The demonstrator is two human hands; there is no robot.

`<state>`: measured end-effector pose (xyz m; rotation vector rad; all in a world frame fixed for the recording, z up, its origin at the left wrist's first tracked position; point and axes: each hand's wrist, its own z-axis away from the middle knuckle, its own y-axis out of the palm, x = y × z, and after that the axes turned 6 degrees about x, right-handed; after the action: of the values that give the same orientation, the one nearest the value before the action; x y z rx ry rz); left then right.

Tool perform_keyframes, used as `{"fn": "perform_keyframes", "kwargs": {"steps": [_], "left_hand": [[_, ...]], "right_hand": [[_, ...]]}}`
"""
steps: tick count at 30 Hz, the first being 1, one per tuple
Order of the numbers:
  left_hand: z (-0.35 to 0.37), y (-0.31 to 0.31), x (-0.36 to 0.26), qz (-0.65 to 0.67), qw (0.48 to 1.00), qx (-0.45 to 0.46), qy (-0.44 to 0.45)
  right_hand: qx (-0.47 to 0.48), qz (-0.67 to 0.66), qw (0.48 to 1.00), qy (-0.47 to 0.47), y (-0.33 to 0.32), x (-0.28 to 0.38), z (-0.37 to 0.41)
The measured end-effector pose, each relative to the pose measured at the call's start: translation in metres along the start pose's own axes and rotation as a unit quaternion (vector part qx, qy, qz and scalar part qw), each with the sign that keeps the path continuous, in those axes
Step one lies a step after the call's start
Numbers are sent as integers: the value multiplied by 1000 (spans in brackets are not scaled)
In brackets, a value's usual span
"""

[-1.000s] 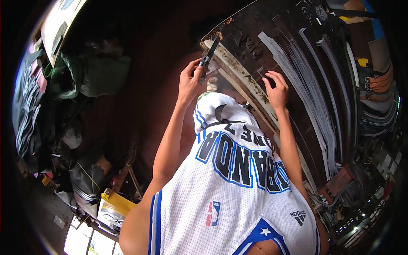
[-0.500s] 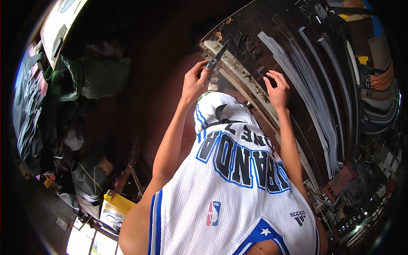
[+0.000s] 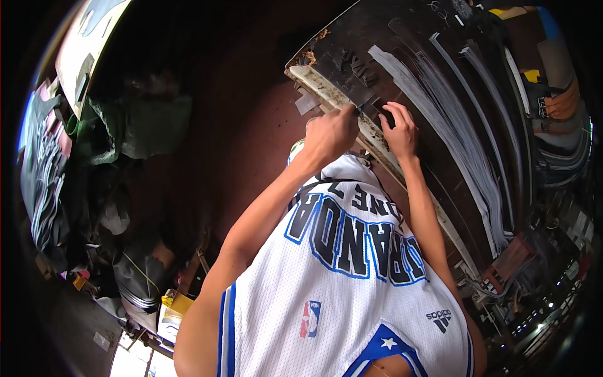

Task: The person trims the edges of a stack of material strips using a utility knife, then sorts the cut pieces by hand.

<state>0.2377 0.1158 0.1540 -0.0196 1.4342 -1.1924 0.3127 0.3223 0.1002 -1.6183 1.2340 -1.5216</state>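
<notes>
My left hand (image 3: 334, 132) is closed around the handle of a knife, largely hidden by the fist. Only a short dark part of the knife (image 3: 358, 112) shows past the fingers, over the worn white edge (image 3: 326, 86) of a dark worktable. Just to the right, my right hand (image 3: 400, 132) hovers at the tabletop, its fingers bent, with a gap between thumb and fingertips and nothing visible in it. By its fingertips lies a small dark piece (image 3: 375, 104). Long grey strips (image 3: 433, 116) lie bundled on the table, right of that hand.
Dark scraps (image 3: 355, 66) are scattered near the table's far corner. A reddish block (image 3: 510, 257) sits at the strips' near end. Stacked sheets with an orange bundle (image 3: 561, 103) stand at right. A green bag (image 3: 154, 125) and piled material (image 3: 47, 169) are at left.
My left hand has moved right with the knife, from beside the table edge to close by my right hand. The blade, earlier in full view, is now mostly hidden. My right hand shifted slightly.
</notes>
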Motion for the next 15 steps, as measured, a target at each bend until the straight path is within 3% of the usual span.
{"fn": "perform_keyframes", "kwargs": {"steps": [15], "left_hand": [[-14, 47, -44, -58, 997, 14, 49]], "right_hand": [[-45, -40, 998, -5, -8, -41, 23]]}}
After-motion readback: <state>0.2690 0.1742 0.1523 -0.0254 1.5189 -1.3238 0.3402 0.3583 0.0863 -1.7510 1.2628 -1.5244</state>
